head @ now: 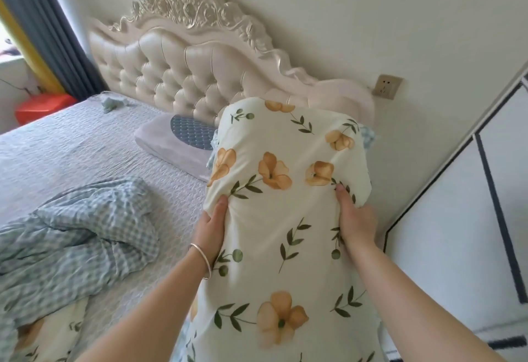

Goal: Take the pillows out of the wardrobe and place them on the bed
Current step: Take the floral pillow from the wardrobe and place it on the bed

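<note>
The bed (pixel 94 144) fills the left side, covered by a pale quilted spread, its tufted headboard (pixel 183 76) standing against the wall. At the right edge runs a white wardrobe (pixel 457 233) with dark trim lines. A rumpled blue checked blanket (pixel 80 236) lies heaped on the near part of the bed. A large flowered pillow (pixel 285 219) is held up on end over the bed's right side, near the headboard, hiding part of it. Behind it on the mattress lies a flat pale pillow (pixel 168 139) with a dark quilted patch, partly covered by the flowered one. The left hand (pixel 210 230), a bangle (pixel 201 260) on its wrist, grips the pillow's left edge, fingers curled into the cloth; the right hand (pixel 355 219) clasps the right edge, thumb pressed on top. A wall socket (pixel 387 86) sits beside the headboard.
</note>
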`<action>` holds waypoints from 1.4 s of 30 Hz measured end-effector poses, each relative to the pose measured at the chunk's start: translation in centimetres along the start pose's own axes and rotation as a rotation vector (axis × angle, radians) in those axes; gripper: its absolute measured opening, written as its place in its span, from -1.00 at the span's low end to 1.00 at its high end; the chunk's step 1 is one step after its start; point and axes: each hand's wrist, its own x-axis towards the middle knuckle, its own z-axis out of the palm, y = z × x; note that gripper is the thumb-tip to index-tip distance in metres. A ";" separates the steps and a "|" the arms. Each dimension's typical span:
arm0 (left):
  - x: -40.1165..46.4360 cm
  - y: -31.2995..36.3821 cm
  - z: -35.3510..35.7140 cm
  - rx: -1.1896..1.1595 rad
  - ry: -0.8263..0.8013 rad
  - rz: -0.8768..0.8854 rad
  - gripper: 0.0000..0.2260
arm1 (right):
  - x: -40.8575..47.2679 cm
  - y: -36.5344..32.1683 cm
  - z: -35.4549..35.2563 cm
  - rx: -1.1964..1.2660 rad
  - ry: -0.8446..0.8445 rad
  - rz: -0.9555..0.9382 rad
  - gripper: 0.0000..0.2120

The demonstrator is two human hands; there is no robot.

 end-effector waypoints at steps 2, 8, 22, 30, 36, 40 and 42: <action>3.4 1.0 1.4 -0.012 0.036 -0.002 -0.31 | 3.9 -1.1 2.0 -0.028 -0.040 -0.005 -0.63; 13.7 3.2 3.6 -0.041 0.092 0.044 -0.44 | 14.1 -3.2 9.6 -0.058 -0.123 -0.029 -0.74; 33.2 2.7 4.1 -0.023 0.440 -0.233 -0.44 | 33.3 -4.0 28.0 -0.319 -0.533 0.067 -0.36; 43.5 0.2 5.0 -0.091 0.865 -0.478 -0.42 | 45.5 -3.9 39.1 -0.393 -1.141 0.235 -0.38; 51.3 -1.4 5.5 -0.133 1.076 -0.648 -0.39 | 51.0 -3.8 50.0 -0.564 -1.383 0.067 -0.32; 56.4 -2.2 3.4 -0.130 1.148 -0.640 -0.40 | 52.7 -3.2 56.4 -0.527 -1.396 -0.069 -0.38; 59.0 -2.7 2.2 -0.125 1.173 -0.619 -0.41 | 53.6 -2.2 59.1 -0.529 -1.342 -0.163 -0.37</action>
